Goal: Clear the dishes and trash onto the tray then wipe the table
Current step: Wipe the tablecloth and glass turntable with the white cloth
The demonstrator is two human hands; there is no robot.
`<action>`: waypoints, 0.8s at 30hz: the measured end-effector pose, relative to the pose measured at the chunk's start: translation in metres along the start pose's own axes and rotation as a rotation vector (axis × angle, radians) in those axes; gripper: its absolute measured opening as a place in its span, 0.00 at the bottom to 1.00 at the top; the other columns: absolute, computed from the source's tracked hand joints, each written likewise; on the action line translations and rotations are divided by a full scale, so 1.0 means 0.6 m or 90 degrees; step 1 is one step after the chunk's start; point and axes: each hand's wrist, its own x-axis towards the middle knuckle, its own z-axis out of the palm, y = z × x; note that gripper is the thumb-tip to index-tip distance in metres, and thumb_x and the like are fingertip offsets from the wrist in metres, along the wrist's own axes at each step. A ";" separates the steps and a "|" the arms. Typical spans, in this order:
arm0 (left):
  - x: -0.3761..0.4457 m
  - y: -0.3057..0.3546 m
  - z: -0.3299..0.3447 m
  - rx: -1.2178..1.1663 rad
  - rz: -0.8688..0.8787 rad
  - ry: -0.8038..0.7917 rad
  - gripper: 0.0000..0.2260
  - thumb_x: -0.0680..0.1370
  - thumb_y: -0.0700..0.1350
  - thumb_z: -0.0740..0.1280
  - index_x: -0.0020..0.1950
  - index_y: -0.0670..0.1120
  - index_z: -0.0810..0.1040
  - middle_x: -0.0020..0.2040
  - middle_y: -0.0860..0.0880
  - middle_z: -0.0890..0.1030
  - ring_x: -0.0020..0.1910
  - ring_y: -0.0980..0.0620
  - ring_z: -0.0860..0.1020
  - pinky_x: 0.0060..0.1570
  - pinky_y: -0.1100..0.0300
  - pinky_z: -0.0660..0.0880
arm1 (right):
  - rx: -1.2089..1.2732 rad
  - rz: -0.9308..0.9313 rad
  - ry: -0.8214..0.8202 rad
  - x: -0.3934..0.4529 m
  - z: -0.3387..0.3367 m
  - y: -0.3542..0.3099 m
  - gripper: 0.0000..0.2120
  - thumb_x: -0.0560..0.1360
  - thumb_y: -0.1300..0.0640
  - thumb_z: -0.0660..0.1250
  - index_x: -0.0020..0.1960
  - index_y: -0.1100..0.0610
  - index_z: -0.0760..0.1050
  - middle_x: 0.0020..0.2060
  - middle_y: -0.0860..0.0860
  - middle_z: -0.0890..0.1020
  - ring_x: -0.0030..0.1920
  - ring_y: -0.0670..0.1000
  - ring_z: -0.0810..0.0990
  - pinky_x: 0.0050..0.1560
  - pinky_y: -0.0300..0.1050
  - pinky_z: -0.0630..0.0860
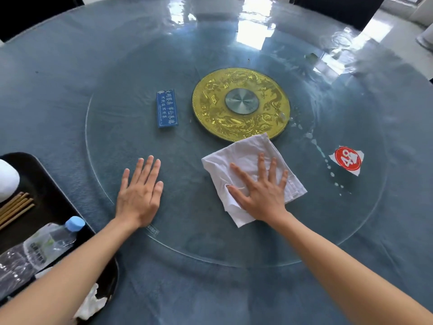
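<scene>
Two hands flat on the glass turntable (187,242). Left hand (138,195) open, fingers straight, holding nothing. Right hand (260,191) spread wide, pressing the white cloth (243,153) down beside the gold disc (241,103). Black tray (46,174) at the left edge with chopsticks (14,207), bottle (51,240), crumpled tissue (91,303). Blue sign (166,108) and red sticker (348,159) on the glass.

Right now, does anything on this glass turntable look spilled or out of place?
Yes. A trail of wet droplets curves across the glass to the right of the white cloth that the right hand presses flat. Beside the trail lies a torn red-and-white number tag, which looks like stray trash.
</scene>
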 end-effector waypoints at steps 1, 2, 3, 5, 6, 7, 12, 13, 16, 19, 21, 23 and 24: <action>0.011 -0.015 -0.006 0.009 0.006 -0.005 0.29 0.80 0.58 0.41 0.82 0.53 0.48 0.82 0.56 0.46 0.80 0.57 0.41 0.78 0.48 0.39 | 0.005 0.008 -0.001 -0.005 0.000 -0.001 0.32 0.71 0.19 0.41 0.74 0.21 0.44 0.82 0.53 0.37 0.80 0.64 0.34 0.74 0.74 0.36; 0.022 -0.029 -0.013 0.032 0.006 -0.007 0.29 0.80 0.58 0.41 0.82 0.53 0.49 0.82 0.55 0.48 0.81 0.55 0.43 0.78 0.46 0.41 | 0.007 0.018 -0.005 -0.011 -0.001 -0.005 0.32 0.71 0.19 0.41 0.74 0.21 0.44 0.82 0.53 0.37 0.80 0.64 0.34 0.74 0.74 0.36; 0.032 -0.038 -0.019 0.059 0.001 0.002 0.29 0.81 0.58 0.41 0.82 0.52 0.51 0.82 0.54 0.50 0.81 0.53 0.46 0.78 0.44 0.45 | 0.006 0.028 -0.011 -0.016 0.000 -0.013 0.32 0.71 0.18 0.41 0.74 0.21 0.44 0.82 0.54 0.37 0.80 0.64 0.34 0.73 0.75 0.36; 0.038 -0.033 -0.028 0.072 -0.052 0.020 0.28 0.83 0.55 0.46 0.82 0.47 0.55 0.82 0.50 0.53 0.81 0.48 0.50 0.77 0.41 0.50 | 0.005 0.033 -0.021 -0.028 0.003 -0.038 0.33 0.71 0.18 0.43 0.74 0.21 0.45 0.82 0.56 0.38 0.80 0.65 0.34 0.72 0.76 0.36; 0.033 -0.016 -0.027 0.046 -0.095 0.018 0.27 0.84 0.53 0.48 0.82 0.45 0.54 0.82 0.49 0.51 0.81 0.47 0.50 0.77 0.41 0.50 | 0.007 0.020 -0.018 -0.037 0.006 -0.053 0.33 0.71 0.18 0.44 0.75 0.22 0.46 0.82 0.57 0.38 0.80 0.67 0.34 0.72 0.77 0.36; 0.022 0.008 -0.020 0.011 -0.134 0.016 0.27 0.84 0.52 0.50 0.82 0.45 0.52 0.83 0.48 0.49 0.81 0.47 0.48 0.77 0.42 0.49 | 0.011 -0.008 -0.009 -0.049 0.010 -0.067 0.34 0.71 0.18 0.45 0.75 0.23 0.48 0.82 0.58 0.40 0.80 0.68 0.35 0.71 0.78 0.37; -0.039 0.081 0.025 -0.031 -0.164 0.034 0.27 0.84 0.50 0.53 0.82 0.46 0.50 0.83 0.49 0.48 0.81 0.48 0.45 0.78 0.43 0.44 | 0.009 -0.225 0.065 -0.134 0.041 -0.108 0.33 0.72 0.21 0.53 0.75 0.28 0.61 0.82 0.63 0.49 0.79 0.72 0.42 0.69 0.82 0.46; -0.041 0.081 0.027 -0.034 -0.178 0.041 0.27 0.84 0.50 0.53 0.82 0.47 0.51 0.82 0.48 0.48 0.81 0.48 0.45 0.78 0.42 0.44 | 0.009 -0.252 0.066 -0.141 0.044 -0.110 0.33 0.72 0.21 0.53 0.75 0.28 0.61 0.81 0.63 0.49 0.79 0.72 0.42 0.69 0.82 0.46; -0.045 0.087 0.024 -0.052 -0.199 0.055 0.26 0.85 0.50 0.52 0.82 0.45 0.52 0.82 0.47 0.49 0.81 0.47 0.45 0.77 0.42 0.45 | 0.006 -0.318 0.031 -0.108 0.040 -0.105 0.33 0.71 0.20 0.54 0.74 0.26 0.60 0.82 0.60 0.46 0.79 0.71 0.39 0.69 0.82 0.44; -0.035 0.122 0.019 -0.105 -0.208 0.058 0.28 0.82 0.50 0.46 0.82 0.45 0.50 0.83 0.49 0.47 0.81 0.49 0.43 0.78 0.45 0.43 | -0.020 -0.335 0.000 -0.018 0.035 -0.089 0.36 0.69 0.19 0.54 0.75 0.25 0.56 0.83 0.57 0.43 0.79 0.69 0.36 0.70 0.81 0.41; -0.023 0.159 0.020 -0.145 -0.185 0.056 0.30 0.80 0.53 0.45 0.82 0.45 0.50 0.83 0.49 0.48 0.81 0.50 0.43 0.78 0.46 0.43 | -0.028 -0.276 -0.028 0.059 0.022 -0.075 0.36 0.68 0.18 0.51 0.75 0.23 0.51 0.82 0.55 0.40 0.79 0.68 0.34 0.70 0.81 0.40; -0.017 0.194 0.034 -0.123 -0.132 0.048 0.31 0.81 0.56 0.45 0.82 0.45 0.51 0.83 0.48 0.49 0.81 0.50 0.45 0.79 0.45 0.44 | -0.038 -0.207 -0.061 0.135 0.001 -0.054 0.35 0.69 0.18 0.50 0.74 0.21 0.46 0.82 0.54 0.36 0.78 0.67 0.31 0.69 0.81 0.37; -0.017 0.207 0.044 -0.091 -0.111 0.047 0.31 0.81 0.57 0.46 0.82 0.47 0.52 0.83 0.48 0.50 0.81 0.50 0.46 0.78 0.44 0.44 | -0.043 -0.180 -0.073 0.171 -0.010 -0.040 0.34 0.69 0.17 0.48 0.73 0.20 0.44 0.81 0.54 0.34 0.78 0.67 0.30 0.69 0.81 0.36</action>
